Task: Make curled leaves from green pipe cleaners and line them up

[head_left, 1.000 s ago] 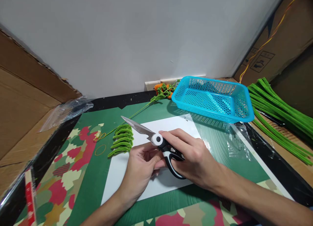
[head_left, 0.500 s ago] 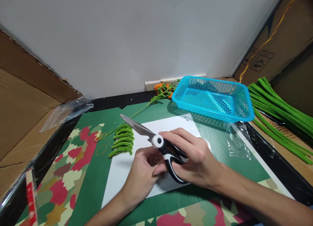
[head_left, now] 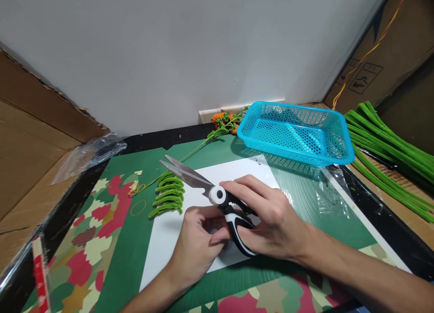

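My right hand [head_left: 271, 213] is wrapped round the black-and-white handles of a pair of scissors [head_left: 218, 195]. The blades are slightly apart and point up to the left. Just left of the handles, my left hand [head_left: 200, 236] is closed in a pinch; what its fingertips hold is hidden behind the scissors. A small bit of green shows behind the handles. Both hands are over a white sheet of paper [head_left: 162, 254]. On the paper's left edge lies a row of several bent, fuzzy green pipe-cleaner pieces [head_left: 168, 196], below the blade tips.
A blue perforated basket [head_left: 294, 157] stands at the back right. Long green pipe cleaners [head_left: 389, 141] lie beyond it. Orange pipe-cleaner flowers [head_left: 220, 119] on a green stem rest at the back. Yellow rubber bands [head_left: 138, 207], plastic bags [head_left: 91, 157] and a red-and-white strip [head_left: 40, 277] are around.
The scissor blades have parted slightly, so both tips now show. A bit of green has come into sight behind the handles. The hands stay in nearly the same place.
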{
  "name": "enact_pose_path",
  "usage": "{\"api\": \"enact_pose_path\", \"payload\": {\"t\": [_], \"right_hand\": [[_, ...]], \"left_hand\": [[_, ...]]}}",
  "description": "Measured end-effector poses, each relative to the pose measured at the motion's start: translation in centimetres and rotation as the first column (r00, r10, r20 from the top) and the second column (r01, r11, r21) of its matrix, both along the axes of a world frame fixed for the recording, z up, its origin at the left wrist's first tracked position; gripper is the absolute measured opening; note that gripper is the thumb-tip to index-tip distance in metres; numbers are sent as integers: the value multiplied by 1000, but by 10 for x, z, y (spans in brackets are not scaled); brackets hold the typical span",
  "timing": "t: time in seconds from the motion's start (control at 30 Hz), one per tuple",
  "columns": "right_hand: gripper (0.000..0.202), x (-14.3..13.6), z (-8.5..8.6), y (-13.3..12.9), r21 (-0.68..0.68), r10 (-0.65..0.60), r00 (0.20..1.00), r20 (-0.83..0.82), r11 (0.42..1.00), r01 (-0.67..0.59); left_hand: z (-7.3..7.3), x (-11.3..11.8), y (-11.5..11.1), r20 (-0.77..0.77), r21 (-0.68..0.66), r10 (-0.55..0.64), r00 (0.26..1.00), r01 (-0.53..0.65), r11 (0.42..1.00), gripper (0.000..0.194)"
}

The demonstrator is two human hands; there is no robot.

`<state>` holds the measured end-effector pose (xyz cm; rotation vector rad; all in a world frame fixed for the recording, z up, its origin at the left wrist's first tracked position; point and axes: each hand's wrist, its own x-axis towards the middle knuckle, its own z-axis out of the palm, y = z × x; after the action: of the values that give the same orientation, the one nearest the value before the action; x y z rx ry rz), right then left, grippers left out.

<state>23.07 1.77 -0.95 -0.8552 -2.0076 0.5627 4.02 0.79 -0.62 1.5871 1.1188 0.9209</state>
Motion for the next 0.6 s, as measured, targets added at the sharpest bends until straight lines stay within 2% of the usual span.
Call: {"api": "enact_pose_path", "payload": {"t": [0.13,0.33,0.6], "right_hand": [[59,1,-1,1,6,19,1000,6,1000,-19],[60,0,-1,0,85,-9,1000,5,996,8],[60,-1,0,-1,124,-50,999,-4,991,50]], "left_hand": [[4,2,0,-1,33,10,1000,-10,999,19],[2,4,0,49,-12,22,999,-21,1000,22],[3,6,-1,57,17,79,995,-80,997,14]]}}
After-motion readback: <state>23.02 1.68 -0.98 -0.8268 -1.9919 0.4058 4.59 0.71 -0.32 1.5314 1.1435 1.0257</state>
